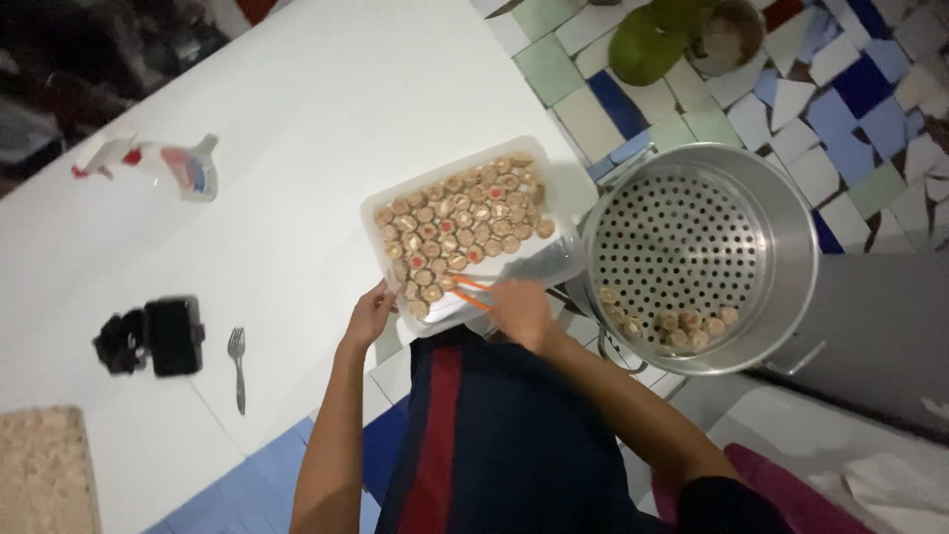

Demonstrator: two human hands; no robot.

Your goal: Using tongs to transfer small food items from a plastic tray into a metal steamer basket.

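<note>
In the middle of the frame a white tray (566, 188) lies at the edge of a white table (326, 109), and it is full of small round dumplings (460, 222), some with a red dot on top. The left hand (370, 314) is at the lower left corner of the tray, with fingers bent around its rim, so it grasps the tray. The right hand (521, 311) is just below the tray, at its lower right side, and it is closed around orange chopsticks (471, 289), whose tips point left toward the dumplings at the near end of the tray.

To the right of the tray, just beside it, stands a big metal steamer pot (796, 232) with a plate full of holes inside. A few dumplings (682, 328) already lie in the lower part of this plate.

On the table in the left part of the frame are a spray bottle (163, 166), a black device (153, 338) and a fork (237, 366). At the top of the frame, on the tiled floor, there are a green round thing (647, 42) and a bowl (730, 32)
</note>
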